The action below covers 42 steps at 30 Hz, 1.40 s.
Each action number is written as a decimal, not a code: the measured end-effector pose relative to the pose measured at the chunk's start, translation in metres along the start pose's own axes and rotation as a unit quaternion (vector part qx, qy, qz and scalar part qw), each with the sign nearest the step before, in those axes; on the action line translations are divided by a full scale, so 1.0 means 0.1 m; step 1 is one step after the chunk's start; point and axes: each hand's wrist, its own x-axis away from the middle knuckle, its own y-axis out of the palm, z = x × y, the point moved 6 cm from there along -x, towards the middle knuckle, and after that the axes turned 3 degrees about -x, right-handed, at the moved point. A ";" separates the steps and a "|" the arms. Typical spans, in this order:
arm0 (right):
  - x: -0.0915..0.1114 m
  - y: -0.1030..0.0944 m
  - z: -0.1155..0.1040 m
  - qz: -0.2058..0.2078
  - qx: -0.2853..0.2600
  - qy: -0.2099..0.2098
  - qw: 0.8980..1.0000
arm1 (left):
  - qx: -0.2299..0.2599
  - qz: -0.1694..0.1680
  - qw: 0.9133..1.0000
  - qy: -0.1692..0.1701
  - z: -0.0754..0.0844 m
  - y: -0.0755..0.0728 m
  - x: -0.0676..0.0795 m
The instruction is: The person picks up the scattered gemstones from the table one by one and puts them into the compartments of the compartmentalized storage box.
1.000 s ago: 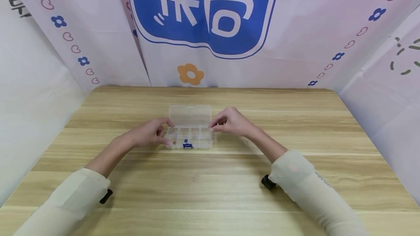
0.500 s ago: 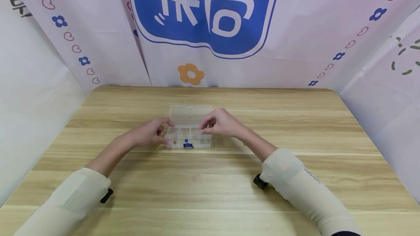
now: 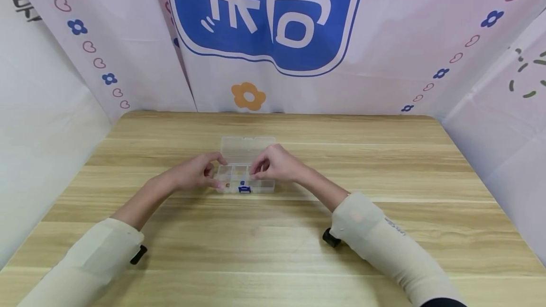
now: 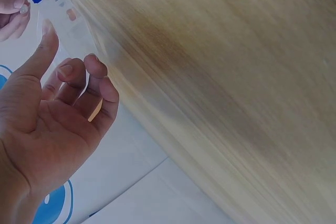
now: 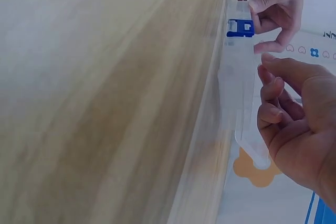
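A clear plastic compartment box lies on the table with its lid raised at the back. A blue latch sits at the front edge. My left hand holds the box's left end between thumb and index finger. Over the middle compartments, my right hand pinches a small pale bead-like piece, which shows in the left wrist view. Inside the box I see a small blue piece and a small brown piece. The compartments beneath the right hand are partly hidden.
The box stands toward the back of a wood-grain table. Behind the table hangs a white printed cloth, with more cloth on both sides. Dark wrist mounts stick out below the sleeves.
My right hand has moved left, from the box's right end to over its middle compartments. The left hand stays at the left end, and the box has hardly moved.
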 end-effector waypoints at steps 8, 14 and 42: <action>-0.03 0.06 0.00 -0.013 0.029 -0.003 1.000 | 0.002 -0.001 1.000 0.004 0.02 0.00 0.00; -0.04 0.07 -0.01 -0.015 0.037 -0.005 0.999 | -0.002 -0.001 1.000 -0.001 0.01 0.00 -0.01; 0.57 -0.48 0.30 0.058 0.024 0.029 0.998 | -0.002 -0.003 1.000 0.003 0.02 0.01 0.01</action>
